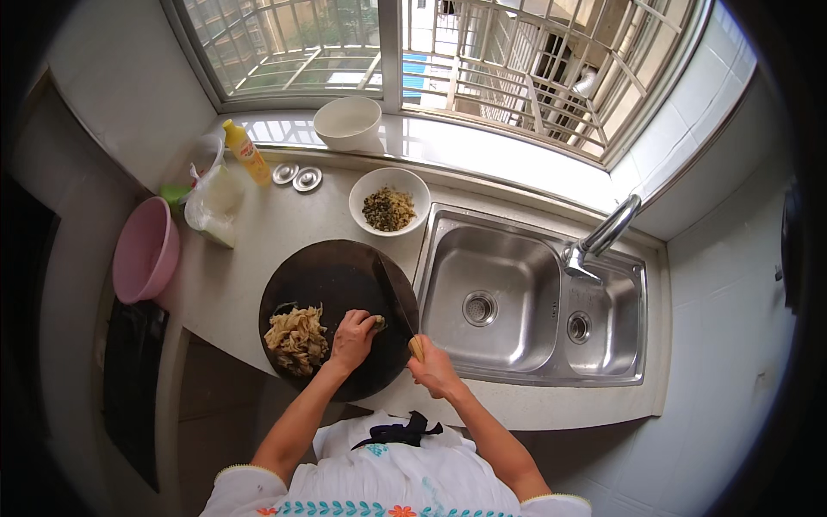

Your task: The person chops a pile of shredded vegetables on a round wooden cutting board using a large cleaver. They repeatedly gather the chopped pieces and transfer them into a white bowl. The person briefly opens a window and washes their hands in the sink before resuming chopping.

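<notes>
A dark round chopping board (323,271) lies on the counter before me. My right hand (434,369) grips the wooden handle of a kitchen knife (394,294), its dark blade standing over the board's right part. Near the middle of the board, my left hand (354,337) holds a small piece of food (379,322) between its fingertips, left of the blade. A heap of pale brown, shredded-looking food (297,339) sits at the board's left; its kind I cannot tell. Behind the board, a white bowl (420,187) contains chopped dark green and tan bits.
A double steel sink (494,291) with a faucet (601,239) adjoins the board's right side. At left are a pink basin (145,252), a plastic bag (213,203), a yellow bottle (247,154) and two metal lids (307,179). Another white bowl (347,132) stands on the windowsill.
</notes>
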A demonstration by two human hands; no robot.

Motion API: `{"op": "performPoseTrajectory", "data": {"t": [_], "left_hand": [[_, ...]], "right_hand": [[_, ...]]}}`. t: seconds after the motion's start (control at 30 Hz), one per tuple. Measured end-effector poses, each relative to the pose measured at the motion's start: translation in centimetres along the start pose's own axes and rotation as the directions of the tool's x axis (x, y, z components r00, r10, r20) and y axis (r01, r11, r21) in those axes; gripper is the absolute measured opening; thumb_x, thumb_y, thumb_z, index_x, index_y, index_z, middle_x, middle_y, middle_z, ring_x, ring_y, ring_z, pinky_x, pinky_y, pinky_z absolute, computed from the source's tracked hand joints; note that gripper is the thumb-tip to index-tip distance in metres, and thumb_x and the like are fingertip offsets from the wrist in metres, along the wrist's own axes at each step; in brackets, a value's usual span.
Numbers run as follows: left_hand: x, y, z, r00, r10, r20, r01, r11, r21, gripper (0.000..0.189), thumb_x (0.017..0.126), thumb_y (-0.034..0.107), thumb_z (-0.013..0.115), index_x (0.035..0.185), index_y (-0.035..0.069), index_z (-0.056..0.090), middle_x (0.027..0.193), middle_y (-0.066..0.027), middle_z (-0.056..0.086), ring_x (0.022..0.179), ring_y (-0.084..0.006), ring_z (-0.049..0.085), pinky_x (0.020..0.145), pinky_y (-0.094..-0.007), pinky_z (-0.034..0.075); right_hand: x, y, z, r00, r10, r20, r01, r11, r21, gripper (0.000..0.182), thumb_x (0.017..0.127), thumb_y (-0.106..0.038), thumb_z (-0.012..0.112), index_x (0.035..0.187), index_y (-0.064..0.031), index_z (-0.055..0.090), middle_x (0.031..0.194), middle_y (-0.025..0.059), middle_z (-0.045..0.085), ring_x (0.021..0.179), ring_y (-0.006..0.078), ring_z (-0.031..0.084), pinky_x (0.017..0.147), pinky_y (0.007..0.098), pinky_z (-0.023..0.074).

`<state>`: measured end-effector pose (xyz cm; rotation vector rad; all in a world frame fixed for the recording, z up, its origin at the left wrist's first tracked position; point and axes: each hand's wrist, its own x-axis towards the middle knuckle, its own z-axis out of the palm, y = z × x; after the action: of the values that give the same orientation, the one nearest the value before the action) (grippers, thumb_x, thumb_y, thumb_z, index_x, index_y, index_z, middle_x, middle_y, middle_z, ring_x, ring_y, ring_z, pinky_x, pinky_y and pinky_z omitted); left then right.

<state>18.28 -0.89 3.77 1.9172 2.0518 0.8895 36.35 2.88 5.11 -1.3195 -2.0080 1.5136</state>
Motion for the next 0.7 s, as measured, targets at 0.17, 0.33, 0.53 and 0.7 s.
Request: {"op": "performPoseTrajectory", "data": {"t": [0.17,0.33,0.53,0.7], "left_hand": [[0.6,0.2,-0.3,0.984,0.175,-0.039,-0.177,0.982,-0.059,0.027,0.063,0.000,0.061,0.089,0.002,0.055,0.091,-0.0103,0.053,0.086,-0.0276,0.050,0.074,-0.0339,0.043],[1.3,-1.2,0.2,0.957,0.291,0.000,-0.290,0.952,-0.099,0.019,0.062,0.000,0.061,0.081,0.002,0.057,0.083,-0.0093,0.055,0.081,-0.0260,0.052,0.072,-0.0332,0.044],[1.2,-1.9,-0.2,0.961,0.278,0.003,-0.273,0.946,-0.176,0.013,0.064,0.000,0.060,0.077,0.001,0.058,0.081,-0.0092,0.055,0.078,-0.0258,0.053,0.069,-0.0335,0.044],[1.5,-1.6,0.4,0.959,0.281,0.024,-0.279,0.957,-0.077,0.007,0.065,0.002,0.060,0.072,0.002,0.058,0.077,-0.0085,0.056,0.072,-0.0254,0.053,0.063,-0.0335,0.045]], "right_hand": [[-0.2,-0.7,-0.1,0.990,-0.104,-0.095,0.098,0.993,-0.067,0.026,0.068,-0.010,0.048,0.092,0.0000,0.048,0.078,0.0249,0.054,0.076,0.0416,0.051,0.067,0.0448,0.0407],[-2.6,-1.7,1.2,0.976,0.011,-0.218,-0.015,1.000,-0.015,0.026,0.073,-0.013,0.052,0.096,-0.0009,0.047,0.078,0.0236,0.055,0.076,0.0398,0.052,0.066,0.0428,0.0416],[-4.3,-3.2,1.1,0.969,-0.008,-0.246,-0.007,0.998,-0.057,0.026,0.075,-0.013,0.054,0.097,-0.0017,0.046,0.080,0.0218,0.056,0.075,0.0385,0.053,0.064,0.0413,0.0424],[-4.1,-4.0,2.0,0.970,-0.018,-0.243,-0.008,0.995,-0.104,0.025,0.075,-0.012,0.054,0.097,-0.0017,0.046,0.081,0.0210,0.056,0.076,0.0378,0.053,0.064,0.0417,0.0429]]}}
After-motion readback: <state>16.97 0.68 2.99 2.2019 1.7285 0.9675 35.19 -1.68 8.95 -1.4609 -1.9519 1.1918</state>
